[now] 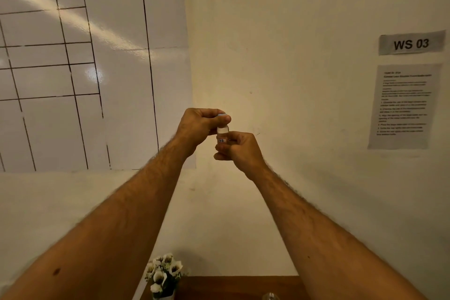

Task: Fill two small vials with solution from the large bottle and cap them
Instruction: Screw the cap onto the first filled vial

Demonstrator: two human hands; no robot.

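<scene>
Head view. Both arms are raised before the wall. The right hand point(239, 147) curls its fingers round the lower body of a small vial point(222, 134), held upright in the air at its label. The left hand point(199, 126) pinches the cap point(222, 116) at the vial's top between thumb and fingers. The vial looks light, stiff, smooth and probably breakable; a firm hold low on the body, with fingertips on the cap rim, suits it. A flower pot point(163, 275) stands on the table point(238, 287) below.
</scene>
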